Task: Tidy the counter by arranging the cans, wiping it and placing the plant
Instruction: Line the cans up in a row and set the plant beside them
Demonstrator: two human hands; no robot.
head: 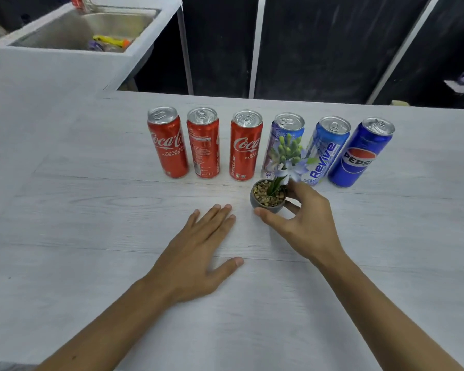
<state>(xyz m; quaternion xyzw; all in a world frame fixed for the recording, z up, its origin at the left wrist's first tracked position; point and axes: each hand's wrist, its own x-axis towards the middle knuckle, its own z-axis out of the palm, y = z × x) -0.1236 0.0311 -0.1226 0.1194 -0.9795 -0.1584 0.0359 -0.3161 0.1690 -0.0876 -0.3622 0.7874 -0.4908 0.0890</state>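
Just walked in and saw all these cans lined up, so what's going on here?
A person is tidying a white counter. Six cans stand upright in a row along its far side: three red cola cans, then a purple can, a light blue can and a dark blue can. The right hand grips a small potted plant just in front of the row, thumb and fingers around the pot. The left hand rests flat on the counter beside it.

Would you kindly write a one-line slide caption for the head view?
Right hand grips the small potted plant before six upright cans; left hand rests flat on the counter.
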